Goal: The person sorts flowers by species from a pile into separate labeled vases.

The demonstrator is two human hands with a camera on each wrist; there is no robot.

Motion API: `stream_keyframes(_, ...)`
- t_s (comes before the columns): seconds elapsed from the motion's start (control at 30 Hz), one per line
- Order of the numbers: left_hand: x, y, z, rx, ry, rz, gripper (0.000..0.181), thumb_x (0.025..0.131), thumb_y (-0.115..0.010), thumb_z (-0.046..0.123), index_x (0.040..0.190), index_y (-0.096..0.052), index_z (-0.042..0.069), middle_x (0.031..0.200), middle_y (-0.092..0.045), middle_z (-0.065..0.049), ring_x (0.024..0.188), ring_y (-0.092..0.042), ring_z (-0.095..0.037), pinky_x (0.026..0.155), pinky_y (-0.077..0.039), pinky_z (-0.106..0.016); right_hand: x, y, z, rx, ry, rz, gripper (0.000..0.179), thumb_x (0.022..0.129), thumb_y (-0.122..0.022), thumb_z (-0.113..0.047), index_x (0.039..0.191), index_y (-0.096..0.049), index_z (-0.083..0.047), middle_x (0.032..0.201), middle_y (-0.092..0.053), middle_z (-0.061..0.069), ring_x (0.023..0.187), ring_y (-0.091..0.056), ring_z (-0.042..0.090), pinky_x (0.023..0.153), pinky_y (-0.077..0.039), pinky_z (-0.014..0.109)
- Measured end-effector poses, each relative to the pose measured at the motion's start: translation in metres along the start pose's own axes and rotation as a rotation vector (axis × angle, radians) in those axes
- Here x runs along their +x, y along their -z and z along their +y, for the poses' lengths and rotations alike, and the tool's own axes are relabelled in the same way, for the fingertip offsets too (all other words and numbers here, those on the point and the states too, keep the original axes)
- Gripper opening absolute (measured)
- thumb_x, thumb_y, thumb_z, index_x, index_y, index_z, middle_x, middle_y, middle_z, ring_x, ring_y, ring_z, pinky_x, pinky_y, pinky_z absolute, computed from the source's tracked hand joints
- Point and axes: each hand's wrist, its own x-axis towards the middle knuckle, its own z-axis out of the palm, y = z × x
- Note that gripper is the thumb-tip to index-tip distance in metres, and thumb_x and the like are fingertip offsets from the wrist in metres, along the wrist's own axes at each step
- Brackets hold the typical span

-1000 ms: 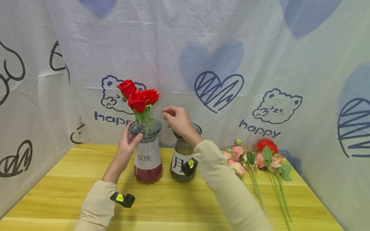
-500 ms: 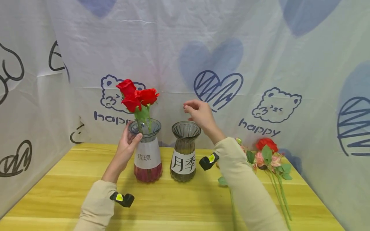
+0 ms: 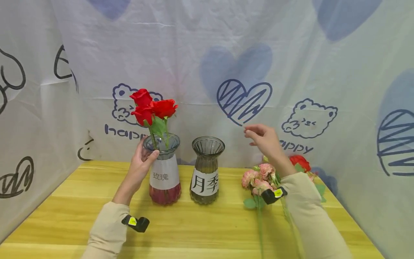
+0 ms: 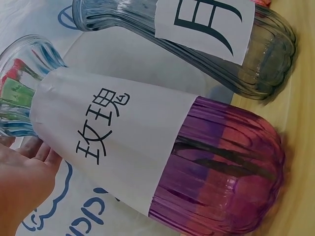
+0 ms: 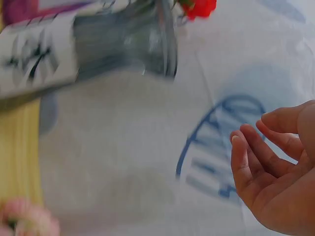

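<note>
Roses (image 3: 154, 106) stood in pink vase (image 3: 168, 168), blooms above the left hand (image 3: 142, 163), which was clamped on the vase's neck. Grey vase (image 3: 207, 162) stood upright just right of that grip, untouched; farther right, the right hand (image 3: 265, 142) hung free, fingers loosely bent, above pink flowers (image 3: 258, 178).

your beige sleeves (image 3: 107, 227), red roses (image 3: 156, 107) at left, left vase (image 3: 165, 195) bluish-grey above pink-purple, right vase (image 3: 207, 163) smoky grey, white labels (image 3: 164, 166) with black characters (image 3: 212, 183), pink flowers (image 3: 260, 180) at right, yellow wood-grained surface (image 3: 200, 230), far white backdrop (image 3: 145, 59) with blue hearts (image 3: 237, 66)
</note>
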Motion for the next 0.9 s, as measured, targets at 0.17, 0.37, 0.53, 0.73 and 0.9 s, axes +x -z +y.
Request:
stream_keyframes(0.17, 0.000, 0.004, 0.003, -0.005, 0.016, 0.010, 0.078, 0.099, -0.051, 0.018, 0.155, 0.002, 0.008, 0.157, -0.017, -0.020, 0.143, -0.020, -0.031, 0.115, -0.018, -0.045, -0.019, 0.032, 0.028, -0.083, -0.087, -0.002, 0.036, 0.102, -0.049, -0.018, 0.129, -0.054, 0.005, 0.126, -0.058, 0.022, 0.114, -0.056, 0.033, 0.089, -0.052, 0.039)
stream_keyframes(0.37, 0.000, 0.005, 0.003, -0.004, 0.023, 0.025, 0.079, 0.098, -0.052, 0.019, 0.155, 0.001, 0.010, 0.157, -0.016, -0.019, 0.143, -0.019, -0.030, 0.115, -0.017, -0.044, -0.042, 0.057, 0.068, -0.162, -0.134, 0.022, 0.040, 0.102, -0.047, -0.022, 0.131, -0.054, 0.006, 0.124, -0.058, 0.026, 0.109, -0.059, 0.036, 0.082, -0.054, 0.031)
stream_keyframes(0.53, 0.000, 0.002, 0.001, -0.013, 0.016, 0.016, 0.079, 0.098, -0.052, 0.018, 0.155, 0.002, 0.008, 0.158, -0.016, -0.019, 0.143, -0.019, -0.031, 0.115, -0.017, -0.044, -0.058, 0.072, 0.100, -0.210, -0.143, 0.067, 0.037, 0.100, -0.051, -0.018, 0.124, -0.057, 0.011, 0.118, -0.060, 0.029, 0.104, -0.059, 0.039, 0.073, -0.055, 0.028)
stream_keyframes(0.73, 0.001, 0.000, -0.002, -0.011, 0.003, 0.016, 0.078, 0.097, -0.052, 0.016, 0.155, 0.001, 0.006, 0.157, -0.017, -0.020, 0.143, -0.021, -0.032, 0.115, -0.018, -0.045, -0.073, 0.093, 0.130, -0.289, -0.215, 0.080, 0.039, 0.099, -0.053, -0.017, 0.125, -0.055, 0.012, 0.116, -0.061, 0.030, 0.093, -0.065, 0.031, 0.063, -0.053, 0.026)
stream_keyframes(0.9, 0.002, -0.001, -0.001, -0.007, 0.002, 0.016, 0.078, 0.097, -0.052, 0.017, 0.155, 0.000, 0.007, 0.157, -0.017, -0.020, 0.143, -0.020, -0.032, 0.115, -0.018, -0.045, -0.084, 0.105, 0.150, -0.345, -0.239, 0.069, 0.040, 0.098, -0.055, -0.017, 0.123, -0.054, 0.015, 0.112, -0.062, 0.030, 0.085, -0.064, 0.027, 0.064, -0.053, 0.030)
